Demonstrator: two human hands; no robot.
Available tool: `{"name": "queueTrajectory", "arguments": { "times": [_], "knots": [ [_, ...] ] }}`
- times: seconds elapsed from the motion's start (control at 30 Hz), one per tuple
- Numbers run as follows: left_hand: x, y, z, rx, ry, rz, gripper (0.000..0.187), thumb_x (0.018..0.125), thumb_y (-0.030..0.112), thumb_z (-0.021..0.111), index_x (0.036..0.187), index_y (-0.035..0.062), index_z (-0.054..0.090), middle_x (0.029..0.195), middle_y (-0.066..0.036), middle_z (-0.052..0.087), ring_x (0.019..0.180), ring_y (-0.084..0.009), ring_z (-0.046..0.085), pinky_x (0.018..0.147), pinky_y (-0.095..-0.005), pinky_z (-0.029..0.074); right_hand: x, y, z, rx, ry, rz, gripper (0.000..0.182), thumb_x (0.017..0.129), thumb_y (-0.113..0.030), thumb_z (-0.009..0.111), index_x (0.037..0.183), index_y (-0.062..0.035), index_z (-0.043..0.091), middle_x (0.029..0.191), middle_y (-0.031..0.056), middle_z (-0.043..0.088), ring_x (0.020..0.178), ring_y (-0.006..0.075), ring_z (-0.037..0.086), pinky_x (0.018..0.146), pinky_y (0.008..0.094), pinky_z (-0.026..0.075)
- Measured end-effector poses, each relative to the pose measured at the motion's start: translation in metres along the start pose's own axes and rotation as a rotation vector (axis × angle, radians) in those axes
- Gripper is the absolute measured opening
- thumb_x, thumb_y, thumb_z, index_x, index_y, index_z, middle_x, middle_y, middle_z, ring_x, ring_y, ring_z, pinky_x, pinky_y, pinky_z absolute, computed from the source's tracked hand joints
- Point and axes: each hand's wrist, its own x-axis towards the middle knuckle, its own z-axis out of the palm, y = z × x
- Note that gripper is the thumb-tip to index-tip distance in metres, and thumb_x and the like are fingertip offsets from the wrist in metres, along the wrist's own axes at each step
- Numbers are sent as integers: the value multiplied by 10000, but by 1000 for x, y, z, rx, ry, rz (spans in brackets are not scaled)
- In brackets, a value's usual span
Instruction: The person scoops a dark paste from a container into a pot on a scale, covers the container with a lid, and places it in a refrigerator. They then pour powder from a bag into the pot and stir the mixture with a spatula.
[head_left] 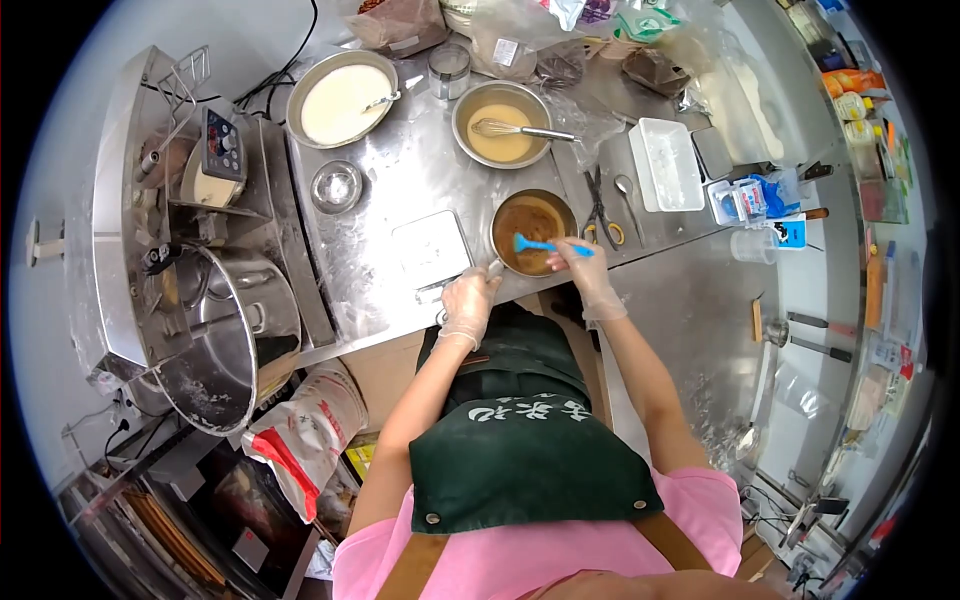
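A metal saucepan (pixel 497 213) with brown liquid inside stands near the table's front edge. My left hand (pixel 468 303), in a clear glove, is closed around its short handle. In my gloved right hand (pixel 585 268) is a blue spatula (pixel 540 245), its head dipping into the brown liquid. Behind the saucepan, a steel bowl (pixel 460 140) holds a tan liquid and a whisk (pixel 515 130). To the left of my left hand lies a kitchen scale (pixel 430 248). Scissors (pixel 602 215) and a spoon (pixel 630 200) lie right of the saucepan.
A large bowl (pixel 293 108) of cream-coloured liquid and a small steel bowl (pixel 336 187) stand at the left. At the right is a white plastic container (pixel 667 165). A mixer (pixel 130 215) with a big steel bowl (pixel 215 375) borders the table on the left; bags line the back.
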Motion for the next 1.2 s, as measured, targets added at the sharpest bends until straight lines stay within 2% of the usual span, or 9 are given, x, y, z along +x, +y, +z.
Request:
{"name": "queueTrajectory", "arguments": {
  "times": [0.07,0.13,0.27,0.4,0.53,0.63,0.9,1.07,1.2],
  "knots": [
    [-2,0,-1,1,23,21,271,851,295,694,1017,80,692,872,-144,702,825,-325,692,741,-441,533,-2,-1,2,-4,71,-42,204,933,-148,634,972,42,699,821,113,702,657,141,677,600,243,537],
    [-1,1,-2,1,33,43,273,852,295,693,1023,82,692,862,-142,702,813,-320,694,729,-441,535,-1,-10,-10,-53,160,-43,201,934,-145,634,971,42,698,821,111,701,664,141,678,607,241,534],
    [-3,0,-3,16,43,56,287,855,294,690,1055,88,694,860,-140,704,792,-309,697,721,-437,536,-27,-10,-4,-99,66,77,182,925,-120,647,969,52,690,795,94,693,649,137,670,601,237,529],
    [-14,-7,-22,25,116,67,354,859,307,693,1164,129,693,896,-118,716,789,-300,695,721,-412,540,-23,-19,15,-188,-61,-294,170,924,-107,644,998,32,708,753,69,692,634,115,663,585,236,523],
    [-31,-19,-63,13,251,74,368,832,296,726,1149,112,699,830,-105,698,722,-288,682,664,-403,541,-31,-66,20,-304,-64,-409,151,928,-96,636,972,24,717,736,56,681,630,107,652,600,244,530],
    [-44,-42,-84,40,334,79,365,808,269,755,1132,107,709,796,-97,692,693,-281,679,646,-393,544,-39,-69,41,-197,-208,-130,152,933,-104,637,987,16,713,741,59,679,622,100,643,593,235,521],
    [-68,-93,-95,55,361,-63,383,830,300,729,1158,104,702,864,-99,709,740,-294,685,691,-405,543,2,-33,98,-57,-227,-105,266,915,-103,671,1140,31,626,805,63,667,614,106,630,540,223,487],
    [-76,-96,-101,51,285,-122,386,851,314,709,1177,108,697,891,-110,714,767,-293,692,723,-407,542,-5,-25,95,-1,-241,-79,381,913,-82,660,1266,27,564,942,100,683,687,128,656,592,226,499],
    [-74,-84,-102,21,218,-102,389,861,318,699,1197,123,690,898,-115,717,780,-290,696,733,-402,541,-14,7,56,6,-144,-40,394,940,-110,628,1302,22,543,1020,108,682,768,150,668,663,244,517]
  ]
}}
